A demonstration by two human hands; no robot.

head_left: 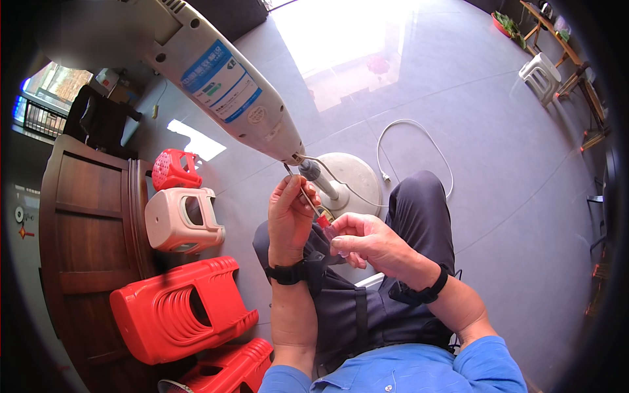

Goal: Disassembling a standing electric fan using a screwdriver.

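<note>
Screwdriver (323,221): long axis up-left, toward pale housing (265,124) edge. Fingers clamped: left hand (291,202) on shaft, right hand (373,240) on handle (floor (517,164) stretches rightward).

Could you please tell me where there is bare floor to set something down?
Bare floor lies between the looped white cable and the white stool, upper right. The left is crowded: red stools and a pink stool beside the wooden cabinet.

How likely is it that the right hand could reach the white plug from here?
Probably not without leaning: the plug lies on the floor by the round base, while the right hand is up above the lap, busy holding the screwdriver. The right knee may be partly in the way.
</note>
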